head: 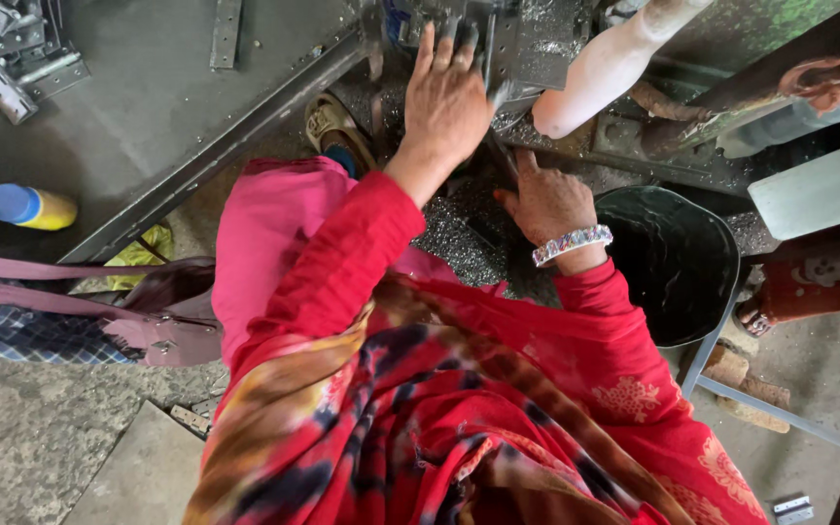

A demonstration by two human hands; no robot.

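My left hand reaches forward to the base of a grey metal machine; its fingers lie flat against the metal and look blurred. My right hand, with a beaded bracelet on the wrist, rests lower on a heap of shiny metal shavings, fingers bent, thumb up. I cannot make out anything gripped in either hand. Both arms wear red sleeves above a red patterned garment.
A dark bucket stands right of my right hand. A white lever handle slants over the machine. A grey metal table at left carries metal brackets and a yellow bottle with blue cap. A sandalled foot shows below.
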